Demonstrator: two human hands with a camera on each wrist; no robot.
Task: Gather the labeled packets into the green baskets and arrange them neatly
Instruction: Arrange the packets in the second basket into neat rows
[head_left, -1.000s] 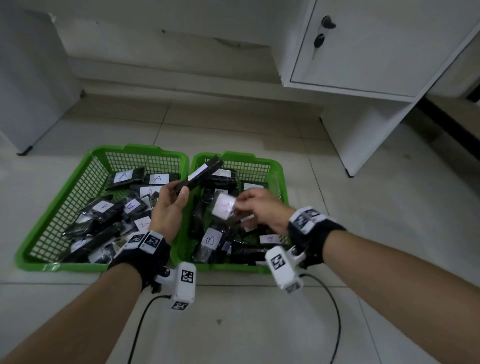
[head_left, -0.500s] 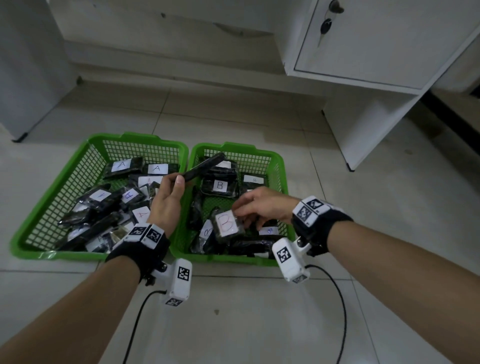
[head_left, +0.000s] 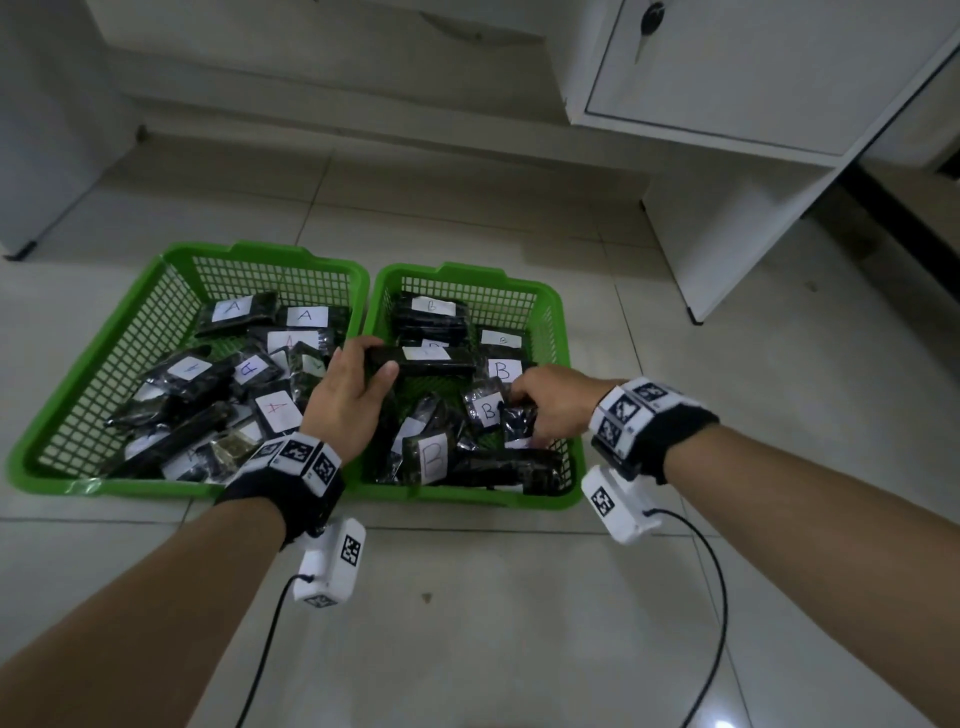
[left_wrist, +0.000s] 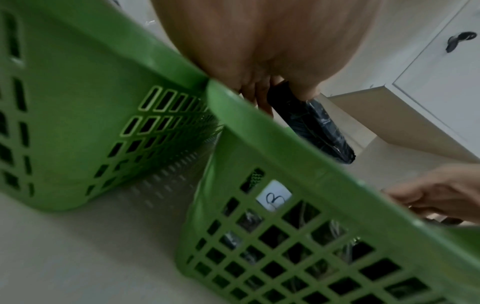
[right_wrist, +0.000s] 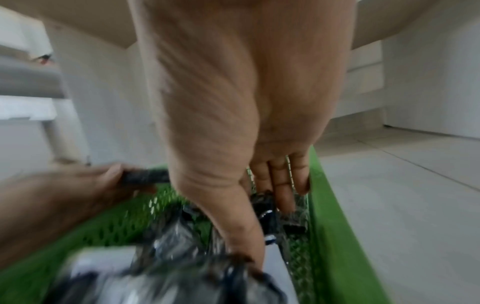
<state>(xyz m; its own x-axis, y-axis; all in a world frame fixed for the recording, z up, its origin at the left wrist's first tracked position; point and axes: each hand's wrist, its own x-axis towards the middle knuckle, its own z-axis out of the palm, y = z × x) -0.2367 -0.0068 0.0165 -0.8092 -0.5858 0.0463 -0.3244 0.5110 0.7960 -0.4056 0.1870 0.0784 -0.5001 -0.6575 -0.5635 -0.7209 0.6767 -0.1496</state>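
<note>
Two green baskets sit side by side on the floor: the left basket (head_left: 171, 270) holds black packets labeled A, the right basket (head_left: 550, 296) packets labeled B. My left hand (head_left: 353, 387) grips a long black packet (head_left: 421, 361) level over the right basket; the same packet (left_wrist: 311, 125) shows in the left wrist view. My right hand (head_left: 545, 402) reaches down into the right basket's near right part, fingers curled round a small black packet (head_left: 519, 418). In the blurred right wrist view the fingers (right_wrist: 280, 185) press among shiny packets by the basket wall (right_wrist: 327, 205).
A white cabinet (head_left: 727, 78) with a key in its door stands at the back right, its leg panel (head_left: 727, 228) close behind the right basket. Pale floor tiles (head_left: 467, 623) surround the baskets. Wrist camera cables trail below both arms.
My left hand swung its long packet from tilted to level, further over the right basket. My right hand put down the B-labeled packet and moved right and down to another packet.
</note>
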